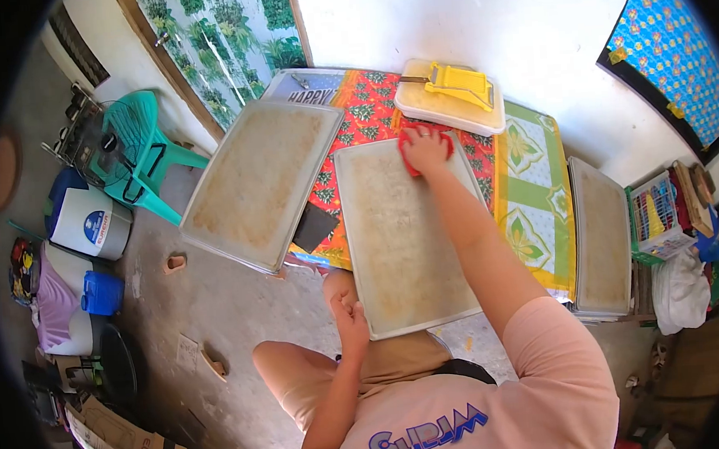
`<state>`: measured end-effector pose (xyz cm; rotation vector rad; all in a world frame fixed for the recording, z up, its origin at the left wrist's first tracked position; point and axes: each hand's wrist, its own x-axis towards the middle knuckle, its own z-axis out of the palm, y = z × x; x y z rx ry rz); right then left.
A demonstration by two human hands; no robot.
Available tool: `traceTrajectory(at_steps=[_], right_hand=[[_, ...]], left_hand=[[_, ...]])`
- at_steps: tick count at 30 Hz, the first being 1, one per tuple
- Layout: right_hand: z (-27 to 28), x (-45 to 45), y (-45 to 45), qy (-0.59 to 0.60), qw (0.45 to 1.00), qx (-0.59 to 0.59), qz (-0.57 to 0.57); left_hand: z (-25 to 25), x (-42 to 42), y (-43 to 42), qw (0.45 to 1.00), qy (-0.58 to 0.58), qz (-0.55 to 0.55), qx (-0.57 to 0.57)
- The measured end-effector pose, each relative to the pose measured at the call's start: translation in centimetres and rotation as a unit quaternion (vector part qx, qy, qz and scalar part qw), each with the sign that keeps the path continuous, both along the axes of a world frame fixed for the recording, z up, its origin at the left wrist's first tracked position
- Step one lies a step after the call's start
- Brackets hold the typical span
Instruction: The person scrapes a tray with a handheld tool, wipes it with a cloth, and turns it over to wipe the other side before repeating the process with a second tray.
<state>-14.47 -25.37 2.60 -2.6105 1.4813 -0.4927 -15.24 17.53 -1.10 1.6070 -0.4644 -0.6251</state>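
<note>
A large pale rectangular tray (402, 246) with brownish stains lies before me, its near end sticking out past the table edge over my lap. My right hand (426, 149) presses a red cloth (407, 154) against the tray's far right corner; most of the cloth is under the palm. Beside the tray's near left edge, above my knee, is my left hand (350, 317). Its fingers are loosely bent and apart, and I see nothing in them.
Another stained tray (262, 181) sits at the left of the table, near a dark flat piece (315, 226). A yellow slicer-like tool (460, 85) rests on a white lidded container (451, 113) at the back. More trays (601, 238) stand at the right. A green chair (151, 159) is leftward.
</note>
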Motion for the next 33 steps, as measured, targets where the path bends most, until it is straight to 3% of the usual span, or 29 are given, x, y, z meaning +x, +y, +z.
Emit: traceTrajectory(at_steps=[3, 7, 15, 19, 22, 25, 26, 28, 29, 32, 33], right_hand=[[0.1, -4.3, -1.3, 0.012, 0.999, -0.01, -0.042], [-0.4, -10.1, 2.3, 0.039, 0.998, -0.04, -0.005], [1.4, -25.2, 22.8, 0.04, 0.992, -0.101, 0.059], [3.5, -31.5, 30.4, 0.093, 0.995, -0.013, 0.02], [4.6, -34.8, 32.0, 0.11, 0.977, 0.166, -0.072], [3.9, -36.4, 31.0, 0.019, 0.96, 0.267, -0.084], [2.7, -36.3, 30.4, -0.098, 0.914, 0.377, -0.116], [0.2, -35.6, 28.9, -0.323, 0.744, 0.561, -0.167], [1.3, -34.9, 28.7, -0.339, 0.685, 0.62, -0.177], [2.3, -32.5, 29.6, -0.496, 0.482, 0.704, -0.159], [1.0, -32.1, 29.6, -0.533, 0.443, 0.695, -0.191]], left_hand=[[2.4, -1.2, -0.7, 0.999, 0.019, 0.027, 0.016], [-0.9, -1.1, -0.6, 0.997, -0.067, 0.04, 0.0], [-1.5, -0.4, -0.6, 0.999, -0.036, 0.029, -0.01], [0.2, -0.2, -0.6, 0.999, -0.014, 0.025, -0.021], [-1.3, 0.1, -0.9, 0.997, -0.046, 0.036, -0.053], [-2.8, 1.0, -0.6, 0.998, -0.045, 0.012, -0.03], [-2.1, 1.0, -0.3, 0.999, -0.04, -0.006, -0.029], [-0.7, 1.0, 0.2, 0.998, -0.043, -0.032, -0.021], [0.0, 0.6, 0.6, 0.998, -0.051, -0.039, -0.015], [0.5, 0.1, 1.6, 0.998, -0.029, -0.058, -0.018], [0.6, 0.0, 1.8, 0.998, -0.013, -0.064, -0.02]])
